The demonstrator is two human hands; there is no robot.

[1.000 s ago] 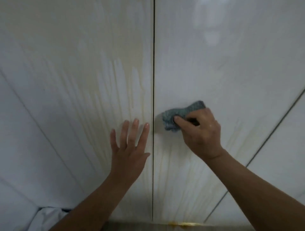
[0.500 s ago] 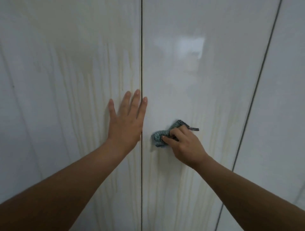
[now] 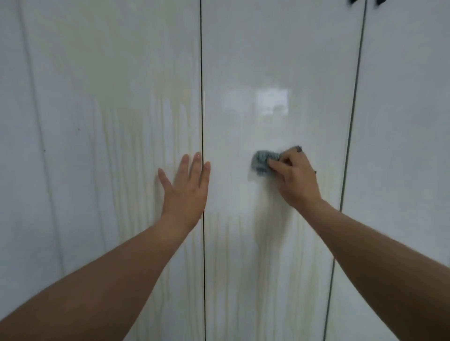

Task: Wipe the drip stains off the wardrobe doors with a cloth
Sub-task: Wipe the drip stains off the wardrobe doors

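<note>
Two glossy white wardrobe doors fill the view, split by a dark vertical seam. The left door (image 3: 109,121) carries yellowish drip streaks (image 3: 126,146) running downward. More faint streaks (image 3: 243,255) mark the lower part of the middle door (image 3: 280,60). My right hand (image 3: 295,181) grips a bunched blue-grey cloth (image 3: 261,164) and presses it against the middle door. Flat on the left door beside the seam lies my left hand (image 3: 186,192), fingers straight and pointing up.
A second dark seam runs down the right side, with another white door (image 3: 401,146) beyond it. Two small dark shapes (image 3: 365,2) show at the top right edge. A bright window reflection (image 3: 271,101) sits on the middle door above the cloth.
The view has tilted upward. My right hand has carried the cloth to the right, away from the seam, across the middle door. My left hand stays flat by the seam.
</note>
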